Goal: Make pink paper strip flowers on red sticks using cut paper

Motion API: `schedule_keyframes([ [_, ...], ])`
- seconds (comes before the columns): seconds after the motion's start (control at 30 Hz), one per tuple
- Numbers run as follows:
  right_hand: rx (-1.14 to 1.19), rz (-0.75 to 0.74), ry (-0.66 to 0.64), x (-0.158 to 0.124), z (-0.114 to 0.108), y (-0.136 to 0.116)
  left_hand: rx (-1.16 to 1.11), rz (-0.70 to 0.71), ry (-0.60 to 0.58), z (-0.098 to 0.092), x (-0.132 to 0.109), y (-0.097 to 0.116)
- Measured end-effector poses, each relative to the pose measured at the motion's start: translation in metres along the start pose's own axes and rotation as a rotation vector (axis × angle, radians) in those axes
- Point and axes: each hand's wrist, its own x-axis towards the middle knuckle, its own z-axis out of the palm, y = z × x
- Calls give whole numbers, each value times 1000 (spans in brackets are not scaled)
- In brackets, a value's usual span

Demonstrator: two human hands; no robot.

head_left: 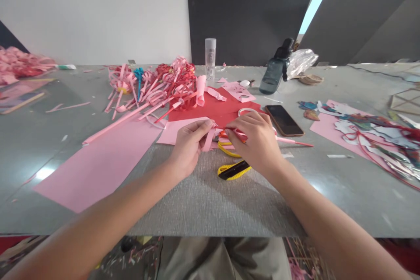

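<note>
My left hand (pixel 187 146) is closed in a pinch on a pink paper strip (pixel 208 141), whose end hangs below the fingertips. My right hand (pixel 259 142) is closed just to the right, thumb and index finger pressed together; what lies between them is too small to make out. Beneath its fingers show the yellow handles of scissors (pixel 226 152). A yellow and black utility knife (pixel 233 170) lies on the table below that hand. From behind the right hand a thin pink stick with a red tip (pixel 295 141) sticks out. Red paper sheets (pixel 193 111) lie beyond both hands.
A heap of pink and red paper flowers (pixel 170 81) lies back left, above a large pink sheet (pixel 98 166). At the back stand a clear cylindrical bottle (pixel 210 59) and a dark water bottle (pixel 275 70). A phone (pixel 284 120) and a pink sheet with cutouts (pixel 323 129) lie right.
</note>
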Motion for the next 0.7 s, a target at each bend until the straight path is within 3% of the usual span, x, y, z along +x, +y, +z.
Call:
schedule_keyframes([
  [0.17, -23, 10, 14, 1, 0, 1, -2, 34, 26, 1, 0, -1],
  [0.43, -20, 6, 52, 1, -1, 0, 87, 223, 106, 1, -1, -5],
  [0.7, -2, 8, 109, 1, -1, -3, 107, 269, 136, 3, -4, -7],
])
